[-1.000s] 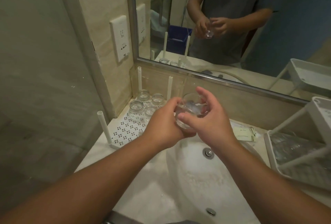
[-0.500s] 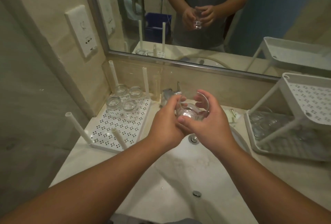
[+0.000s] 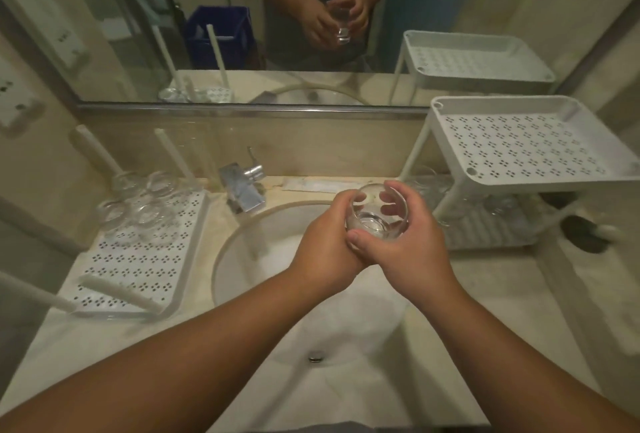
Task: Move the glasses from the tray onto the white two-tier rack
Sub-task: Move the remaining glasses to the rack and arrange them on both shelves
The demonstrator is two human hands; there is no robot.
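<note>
A clear glass [image 3: 377, 214] is held upright over the sink, between both hands. My left hand [image 3: 322, 242] wraps its left side and my right hand [image 3: 408, 242] curls round its right side, thumb across the front. Several more glasses [image 3: 142, 204] stand at the back of the white perforated tray [image 3: 145, 270] on the left counter. The white two-tier rack [image 3: 526, 155] stands on the right; its top shelf is bare and several glasses [image 3: 498, 204] sit blurred on its lower shelf.
A round white sink basin [image 3: 311, 311] lies under my hands, with a chrome tap [image 3: 242, 183] behind it. A mirror [image 3: 277, 17] covers the back wall. White posts [image 3: 173, 155] rise from the tray's corners. A dark round object [image 3: 585, 235] lies right of the rack.
Both hands have carried the glass rightward, from near the tray to above the sink closer to the rack. The view has swung right, bringing the whole rack into sight.
</note>
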